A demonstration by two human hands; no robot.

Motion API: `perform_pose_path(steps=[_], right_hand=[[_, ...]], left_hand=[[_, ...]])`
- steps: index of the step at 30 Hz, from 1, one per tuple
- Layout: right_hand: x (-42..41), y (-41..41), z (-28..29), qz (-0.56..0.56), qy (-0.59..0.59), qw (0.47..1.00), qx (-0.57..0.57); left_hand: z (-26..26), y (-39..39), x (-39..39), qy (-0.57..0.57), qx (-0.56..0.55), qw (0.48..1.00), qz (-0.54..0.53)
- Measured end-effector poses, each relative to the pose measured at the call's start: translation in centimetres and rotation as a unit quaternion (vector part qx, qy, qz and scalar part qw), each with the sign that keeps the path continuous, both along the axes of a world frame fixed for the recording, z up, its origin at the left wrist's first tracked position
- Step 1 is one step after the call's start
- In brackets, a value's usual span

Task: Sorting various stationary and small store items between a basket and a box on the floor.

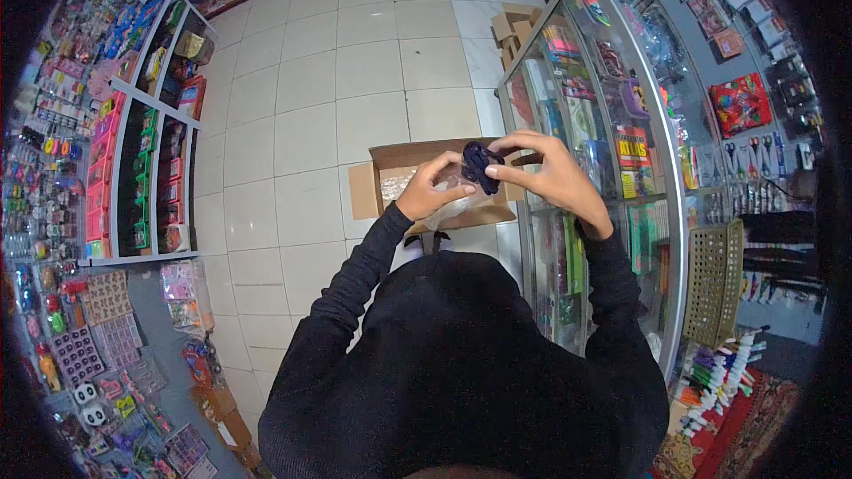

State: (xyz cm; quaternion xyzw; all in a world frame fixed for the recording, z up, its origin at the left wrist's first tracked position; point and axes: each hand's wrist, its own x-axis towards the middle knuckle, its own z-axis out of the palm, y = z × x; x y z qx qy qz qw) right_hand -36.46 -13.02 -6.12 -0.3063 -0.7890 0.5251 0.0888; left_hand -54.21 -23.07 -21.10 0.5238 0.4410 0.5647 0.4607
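A crumpled dark navy fabric item (482, 167), perhaps a hair scrunchie, is pinched between the thumb and fingers of my right hand (549, 166). Just to its left, my left hand (432, 185) curls around a clear plastic bag (454, 205), whose lower part hangs beneath the thumb. The bag's mouth lies close against the dark item; whether the item is partly inside cannot be seen. Below both hands, an open cardboard box (399, 154) sits on the floor with its flaps spread. Clear plastic wrapping (394, 185) shows inside it.
A glass display case (602, 80) with a metal frame stands close on my right, holding books and packaged goods. Shelving (136, 100) with coloured trays lines the left. Cardboard boxes (516, 30) lie beyond the case. A perforated basket (712, 283) and markers (722, 372) are at right.
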Motion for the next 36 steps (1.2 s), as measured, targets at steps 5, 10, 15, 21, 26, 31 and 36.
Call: perform_pose_path(steps=[5,10,15,21,26,31,36], right_hand=[[-0.4,-0.4,-0.9,0.029,0.002,0.991,0.129],[-0.8,-0.6,-1.8,0.058,0.009,0.985,0.160],[-1.1,-0.9,-3.2,0.092,-0.024,0.974,0.206],[-1.5,-0.7,-3.4,0.124,-0.038,0.950,0.285],[-1.1,0.1,-1.7,0.106,0.006,0.993,0.044],[-2.2,-1.2,-2.7,0.102,-0.029,0.983,0.151],[-2.4,-1.4,-3.7,0.048,0.031,0.986,0.156]], left_hand=[[0.4,-0.2,-0.2,0.043,0.005,0.999,0.000],[0.3,-0.6,-0.3,0.033,0.009,0.999,0.016],[0.1,-0.9,-0.3,0.033,0.011,0.999,0.014],[0.2,-1.2,-0.3,0.038,-0.008,0.999,0.010],[0.3,-1.6,-0.5,-0.006,-0.007,1.000,0.023],[0.1,-1.6,-0.6,0.000,0.008,1.000,0.023],[0.1,-1.9,-0.7,0.010,0.012,1.000,0.018]])
